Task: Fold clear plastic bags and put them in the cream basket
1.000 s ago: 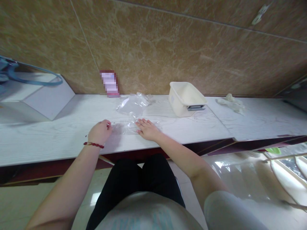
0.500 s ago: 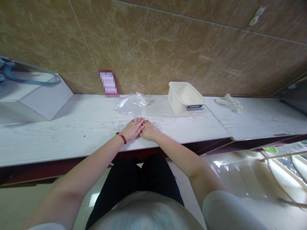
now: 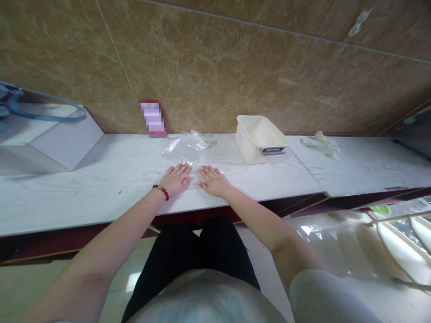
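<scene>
My left hand [image 3: 176, 179], with a red bead bracelet [image 3: 161, 192] at its wrist, lies palm down with fingers spread near the front of the white wood-grain counter [image 3: 84, 197]. A small gap to its right, my right hand [image 3: 213, 181] is also flat with fingers apart. Bits of clear film show at the fingertips of both hands; how much lies under the palms is hidden. Just beyond the hands rests a crumpled clear plastic bag [image 3: 185, 148]. Neither hand grips anything.
A cream plastic bin [image 3: 251, 141] with a grey handle stands right of the bag. Farther right lies crumpled translucent plastic [image 3: 321, 146]. A blurred-out pink and white item [image 3: 154, 119] leans at the wall. At left is a white box [image 3: 67, 139] with a blue strap [image 3: 50, 118].
My hands were touching, one partly over the other. They have moved apart, left hand to the left and right hand slightly right, and now both lie flat.
</scene>
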Action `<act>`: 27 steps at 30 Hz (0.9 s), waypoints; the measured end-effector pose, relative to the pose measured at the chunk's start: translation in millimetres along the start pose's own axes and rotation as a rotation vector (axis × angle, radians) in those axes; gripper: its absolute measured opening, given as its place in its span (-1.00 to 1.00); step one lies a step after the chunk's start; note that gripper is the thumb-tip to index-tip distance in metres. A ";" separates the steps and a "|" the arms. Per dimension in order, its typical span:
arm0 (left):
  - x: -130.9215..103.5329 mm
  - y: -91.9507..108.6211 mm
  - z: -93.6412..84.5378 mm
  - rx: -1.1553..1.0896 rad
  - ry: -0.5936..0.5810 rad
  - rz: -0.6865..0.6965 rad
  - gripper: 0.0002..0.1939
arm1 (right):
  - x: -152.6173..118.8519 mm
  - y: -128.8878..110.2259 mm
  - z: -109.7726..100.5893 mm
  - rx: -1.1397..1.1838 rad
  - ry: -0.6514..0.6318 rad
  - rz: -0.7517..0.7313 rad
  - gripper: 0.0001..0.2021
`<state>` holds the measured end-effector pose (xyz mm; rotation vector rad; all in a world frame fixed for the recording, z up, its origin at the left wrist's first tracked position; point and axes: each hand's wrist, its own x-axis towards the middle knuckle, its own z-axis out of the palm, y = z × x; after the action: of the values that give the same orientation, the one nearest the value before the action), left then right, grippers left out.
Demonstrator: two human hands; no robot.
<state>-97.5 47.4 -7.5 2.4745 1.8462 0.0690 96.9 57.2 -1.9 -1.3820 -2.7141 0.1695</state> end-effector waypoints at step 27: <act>-28.6 -25.9 -12.4 -0.031 0.026 -0.306 -0.30 | -14.9 37.6 -15.1 -0.015 0.237 0.231 -0.52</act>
<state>-131.3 27.5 2.9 2.1517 2.1907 0.1150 137.7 67.9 7.3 -1.6052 -2.3678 -0.0005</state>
